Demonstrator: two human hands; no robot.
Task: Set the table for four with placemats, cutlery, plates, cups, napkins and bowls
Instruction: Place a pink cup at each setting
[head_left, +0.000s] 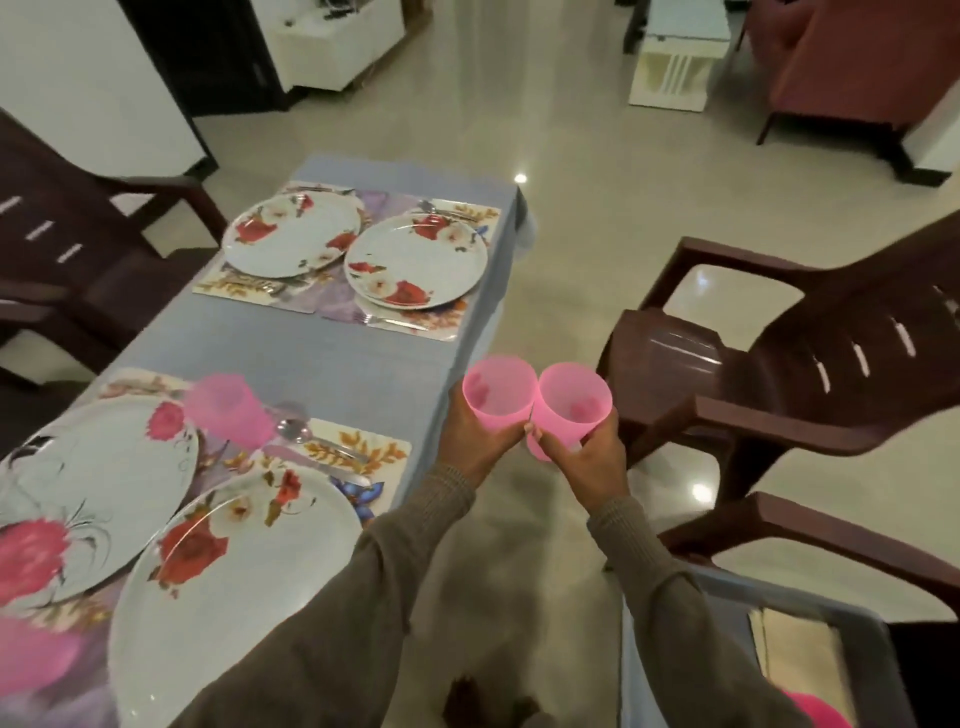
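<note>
Four floral white plates (291, 236) rest on patterned placemats (363, 447), two upper centre, two lower left. Cutlery (317, 439) lies beside them. One translucent pink cup (228, 413) stands upright lower left. Two more pink cups (535, 402) sit upright at centre, touching, off the tabletop (332, 358) edge.

Home dining area, cloth-covered table (332, 358) with floral plates (415, 260), plastic armchairs (810, 374), sofa (852, 57), tiled floor (571, 171)
</note>
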